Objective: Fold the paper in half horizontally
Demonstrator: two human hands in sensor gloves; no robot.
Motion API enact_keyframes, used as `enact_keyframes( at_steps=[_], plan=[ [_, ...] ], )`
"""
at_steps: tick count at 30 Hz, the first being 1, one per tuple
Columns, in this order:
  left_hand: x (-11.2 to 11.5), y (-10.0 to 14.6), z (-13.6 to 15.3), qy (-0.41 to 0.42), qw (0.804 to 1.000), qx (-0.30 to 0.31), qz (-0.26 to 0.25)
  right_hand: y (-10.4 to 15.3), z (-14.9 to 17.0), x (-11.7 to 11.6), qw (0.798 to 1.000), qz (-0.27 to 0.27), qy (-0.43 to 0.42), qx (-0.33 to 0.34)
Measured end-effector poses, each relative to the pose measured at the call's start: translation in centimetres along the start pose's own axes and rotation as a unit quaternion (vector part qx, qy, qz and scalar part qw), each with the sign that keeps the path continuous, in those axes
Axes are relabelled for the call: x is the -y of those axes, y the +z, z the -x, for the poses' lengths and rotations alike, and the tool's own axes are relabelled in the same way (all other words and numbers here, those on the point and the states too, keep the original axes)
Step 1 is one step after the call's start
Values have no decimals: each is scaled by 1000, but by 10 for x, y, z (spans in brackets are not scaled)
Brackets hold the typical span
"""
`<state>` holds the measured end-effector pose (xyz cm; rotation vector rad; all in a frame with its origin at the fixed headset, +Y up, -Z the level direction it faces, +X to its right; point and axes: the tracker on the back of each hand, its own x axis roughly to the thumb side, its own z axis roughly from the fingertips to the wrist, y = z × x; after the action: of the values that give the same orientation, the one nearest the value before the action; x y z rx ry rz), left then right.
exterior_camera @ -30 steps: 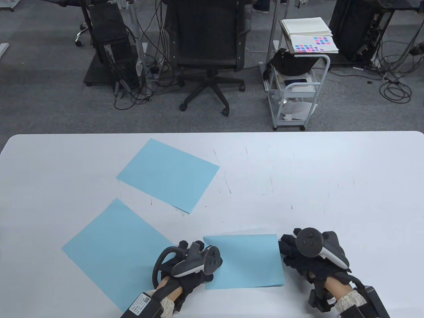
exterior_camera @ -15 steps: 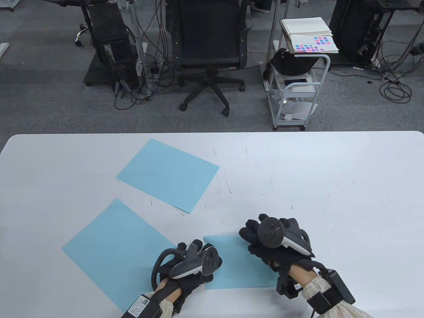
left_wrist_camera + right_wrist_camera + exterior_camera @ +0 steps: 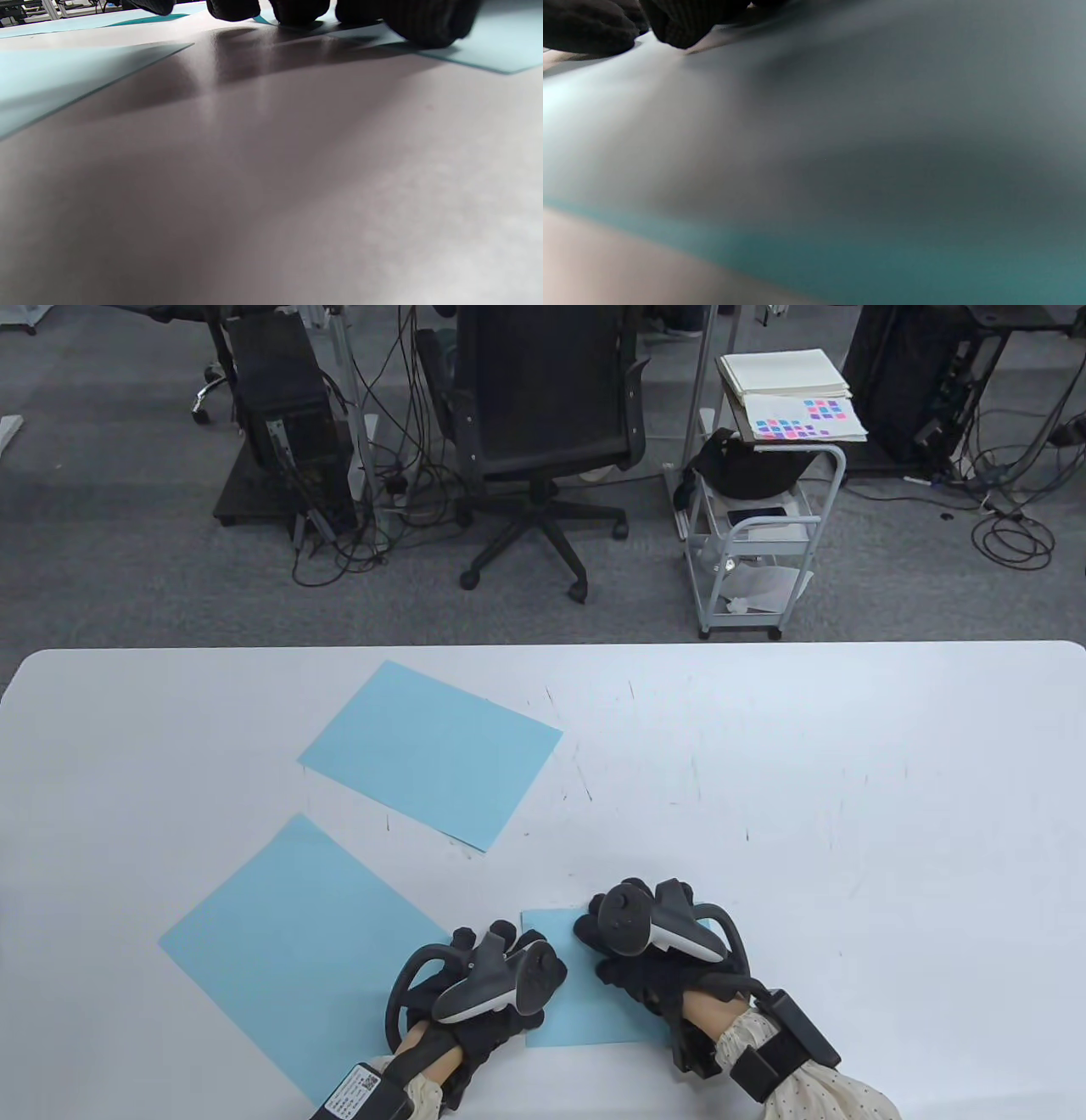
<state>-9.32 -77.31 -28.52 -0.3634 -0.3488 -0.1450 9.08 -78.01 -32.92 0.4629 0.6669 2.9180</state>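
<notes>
Pressing down on the folded paper (image 3: 585,1014) between them, your left hand (image 3: 484,984) and right hand (image 3: 653,959) lay flat, gripping nothing. Judging from the bench (image 3: 806,814), the fold looked made; only creasing seemed left.

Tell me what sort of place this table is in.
Most likely an office or lab workspace. Beyond the white table there is a black office chair on grey carpet, computer towers with tangled cables, and a small wheeled cart stacked with papers.
</notes>
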Motion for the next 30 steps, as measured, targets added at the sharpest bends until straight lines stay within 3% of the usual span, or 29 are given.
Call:
enact_keyframes(
  at_steps=[12,30],
  plan=[
    [-1,-1,0,-14,999,-19,25,6,10,2,1000,-3,10,-16],
    [-2,-1,-1,-21,999,-21,25,23,70,4,996,0,-49,-81]
  ],
)
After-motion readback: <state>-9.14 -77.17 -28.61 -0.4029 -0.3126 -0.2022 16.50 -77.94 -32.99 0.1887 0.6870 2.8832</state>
